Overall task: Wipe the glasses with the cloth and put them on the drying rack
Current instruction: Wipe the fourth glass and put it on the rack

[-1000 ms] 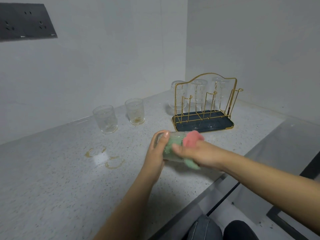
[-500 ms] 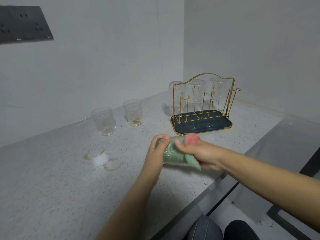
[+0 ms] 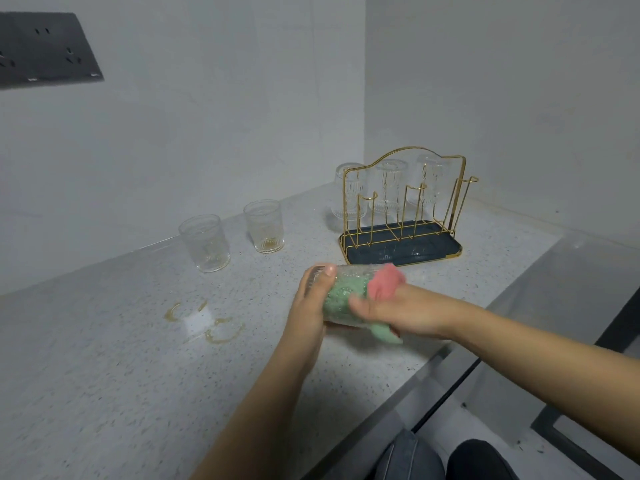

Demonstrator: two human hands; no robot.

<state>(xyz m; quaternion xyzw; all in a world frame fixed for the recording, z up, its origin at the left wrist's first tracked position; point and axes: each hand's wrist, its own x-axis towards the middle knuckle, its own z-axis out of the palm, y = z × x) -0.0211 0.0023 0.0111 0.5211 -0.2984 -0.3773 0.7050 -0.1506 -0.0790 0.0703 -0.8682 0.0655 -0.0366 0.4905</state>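
Note:
A clear ribbed glass (image 3: pixel 341 294) lies on its side in the air above the counter. My left hand (image 3: pixel 311 306) grips its base end. My right hand (image 3: pixel 391 311) holds a green and pink cloth (image 3: pixel 379 289) that is stuffed into the glass's mouth. Two more glasses stand upright at the back left, one (image 3: pixel 205 242) nearer and one (image 3: pixel 264 225) with yellowish residue at the bottom. The gold wire drying rack (image 3: pixel 401 237) with a dark tray stands at the back right, with three glasses (image 3: pixel 388 188) upturned on its far pegs.
Yellowish liquid rings (image 3: pixel 207 322) stain the speckled counter (image 3: pixel 104 375) to the left of my hands. A dark socket panel (image 3: pixel 45 50) is on the wall at upper left. The counter edge runs diagonally at lower right, with my knees (image 3: pixel 433 459) below it.
The cloth has turned inside the glass: the pink part has shifted and more green shows through the wall. My left thumb has moved along the glass. Both hands stay in about the same place.

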